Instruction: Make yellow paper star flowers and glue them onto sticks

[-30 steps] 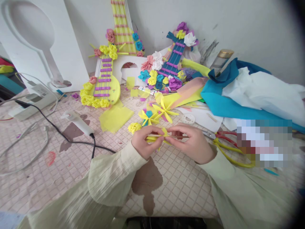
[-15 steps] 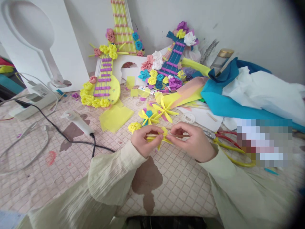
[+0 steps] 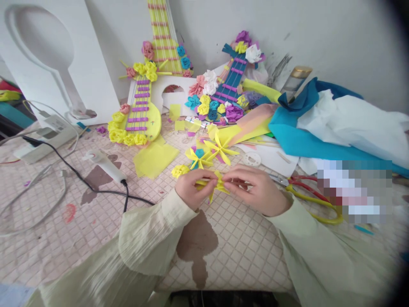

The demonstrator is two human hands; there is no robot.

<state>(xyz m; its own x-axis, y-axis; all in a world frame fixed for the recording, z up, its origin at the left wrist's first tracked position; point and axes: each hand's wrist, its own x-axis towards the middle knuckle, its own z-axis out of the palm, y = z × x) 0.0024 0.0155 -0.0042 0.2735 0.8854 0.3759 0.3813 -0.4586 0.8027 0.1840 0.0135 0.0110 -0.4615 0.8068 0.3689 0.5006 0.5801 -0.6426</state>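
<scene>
Together, left hand [image 3: 194, 189] and right hand [image 3: 262, 190] pinch spiky yellow paper [image 3: 220, 186].

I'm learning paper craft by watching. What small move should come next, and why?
I'd probably press the yellow paper piece lightly near its middle with the right hand: those fingertips are right at it, the left hand pinches its other side, and its points splay out between them.

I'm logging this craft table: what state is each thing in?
Yellow folded-paper flower, pinched by left hand and right hand.
White plastic glue gun, lying down, corded.
White plastic power strip, black plug inserted.
Gold-capped clear bottle, closed, leaning.
Thin white sheet, crumpled.
Red-handled metal scissors, open or shut unclear.
</scene>
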